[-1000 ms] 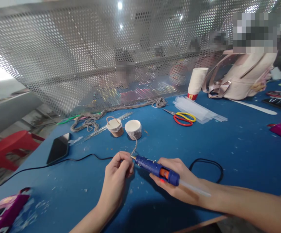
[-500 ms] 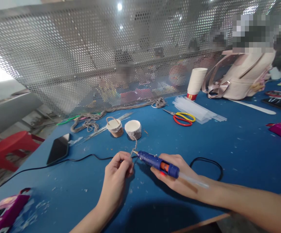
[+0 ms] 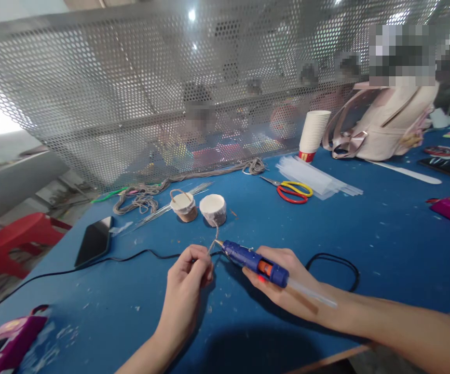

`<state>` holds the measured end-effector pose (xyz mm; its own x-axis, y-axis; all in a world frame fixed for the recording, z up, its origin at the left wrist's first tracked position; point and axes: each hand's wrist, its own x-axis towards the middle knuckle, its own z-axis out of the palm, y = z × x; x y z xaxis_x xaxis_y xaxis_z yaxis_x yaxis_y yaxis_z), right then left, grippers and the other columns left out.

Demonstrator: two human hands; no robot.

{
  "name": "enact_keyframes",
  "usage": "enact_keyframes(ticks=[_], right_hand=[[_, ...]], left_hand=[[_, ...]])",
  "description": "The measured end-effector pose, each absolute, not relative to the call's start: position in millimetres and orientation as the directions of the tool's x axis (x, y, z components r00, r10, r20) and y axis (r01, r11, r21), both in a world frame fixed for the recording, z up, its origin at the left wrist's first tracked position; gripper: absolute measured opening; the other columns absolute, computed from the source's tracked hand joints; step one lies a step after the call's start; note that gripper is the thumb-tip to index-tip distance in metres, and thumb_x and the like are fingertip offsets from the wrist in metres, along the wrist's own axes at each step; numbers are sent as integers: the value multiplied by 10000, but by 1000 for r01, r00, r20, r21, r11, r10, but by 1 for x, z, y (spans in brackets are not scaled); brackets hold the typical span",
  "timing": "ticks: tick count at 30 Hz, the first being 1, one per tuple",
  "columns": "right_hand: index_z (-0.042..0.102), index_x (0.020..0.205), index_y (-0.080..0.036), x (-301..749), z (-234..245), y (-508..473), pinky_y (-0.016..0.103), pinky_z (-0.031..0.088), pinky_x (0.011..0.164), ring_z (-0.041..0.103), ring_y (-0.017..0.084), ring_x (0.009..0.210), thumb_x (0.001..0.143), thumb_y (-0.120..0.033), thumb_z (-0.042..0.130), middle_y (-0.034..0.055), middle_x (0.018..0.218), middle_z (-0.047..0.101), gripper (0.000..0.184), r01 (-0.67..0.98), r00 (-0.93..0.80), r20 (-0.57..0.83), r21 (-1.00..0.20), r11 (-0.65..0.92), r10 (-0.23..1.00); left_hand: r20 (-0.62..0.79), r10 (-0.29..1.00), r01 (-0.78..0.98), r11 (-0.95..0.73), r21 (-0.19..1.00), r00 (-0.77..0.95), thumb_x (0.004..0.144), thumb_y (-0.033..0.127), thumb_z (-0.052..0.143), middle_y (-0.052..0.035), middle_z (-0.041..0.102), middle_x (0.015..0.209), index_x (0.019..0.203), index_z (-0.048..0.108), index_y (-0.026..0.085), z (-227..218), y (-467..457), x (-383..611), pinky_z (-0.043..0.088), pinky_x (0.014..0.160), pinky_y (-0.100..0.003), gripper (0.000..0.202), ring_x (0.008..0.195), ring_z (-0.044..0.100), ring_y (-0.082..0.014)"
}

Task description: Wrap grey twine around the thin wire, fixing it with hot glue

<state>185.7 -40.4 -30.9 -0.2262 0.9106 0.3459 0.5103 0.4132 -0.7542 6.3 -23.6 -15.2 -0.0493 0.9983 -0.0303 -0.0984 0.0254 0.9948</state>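
Note:
My right hand (image 3: pixel 283 283) grips a blue glue gun (image 3: pixel 254 262) with a clear glue stick poking out of its back; its nozzle points left at a grey string (image 3: pixel 214 236). My left hand (image 3: pixel 188 285) pinches the near end of that string. The string runs up to a small white rope-wrapped cup (image 3: pixel 213 209). Just left of it stands a second small cup with a string handle (image 3: pixel 183 204). The gun's black cord (image 3: pixel 331 259) loops on the blue table (image 3: pixel 384 244) behind my right hand.
A black phone (image 3: pixel 93 240) and a black cable (image 3: pixel 53 270) lie at left. Grey cord bundles (image 3: pixel 139 197), scissors with red and yellow handles (image 3: pixel 292 189), clear glue sticks (image 3: pixel 318 177), stacked paper cups (image 3: pixel 312 134) and a beige backpack (image 3: pixel 388 122) sit further back. A perforated metal screen (image 3: pixel 131 93) closes the far side.
The glue gun's nozzle has moved slightly up and away from my left fingers, along the string toward the white cup. My left hand has stayed pinched on the string.

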Motion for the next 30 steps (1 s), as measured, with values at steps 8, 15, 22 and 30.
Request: enact_keyframes(ticks=[8, 15, 22, 30], right_hand=[[443, 639, -195, 185, -30, -43, 194, 352, 504, 429, 87, 497, 771, -203, 562, -39, 572, 489, 177, 499, -239, 338, -761, 414, 910], [441, 652, -195, 186, -29, -45, 200, 336, 507, 417, 81, 493, 770, -212, 575, -45, 576, 477, 179, 463, -307, 344, -760, 455, 887], [437, 676, -198, 202, -24, -35, 197, 350, 513, 399, 80, 503, 827, -303, 534, -40, 601, 466, 208, 462, -287, 401, -738, 493, 870], [504, 927, -152, 229, -35, 1, 287, 371, 602, 537, 193, 703, 741, -108, 474, 95, 882, 560, 194, 809, -473, 216, -276, 518, 854]], left_hand=[[-2, 999, -97, -2, 995, -44, 737, 219, 587, 35, 441, 583, 574, 497, 184, -16, -25, 6, 262, 483, -233, 189, 516, 341, -96], [5, 999, -126, -9, 992, -33, 743, 197, 586, 32, 455, 604, 572, 512, 172, -17, -25, 5, 262, 484, -234, 188, 515, 343, -87], [3, 999, -113, -8, 994, -48, 783, 222, 579, 46, 424, 546, 579, 499, 176, -17, -21, 2, 258, 491, -221, 224, 526, 328, -91], [0, 997, -164, -13, 986, -78, 768, 230, 597, 45, 438, 568, 608, 503, 179, -15, -21, -3, 240, 481, -234, 192, 514, 322, -88]])
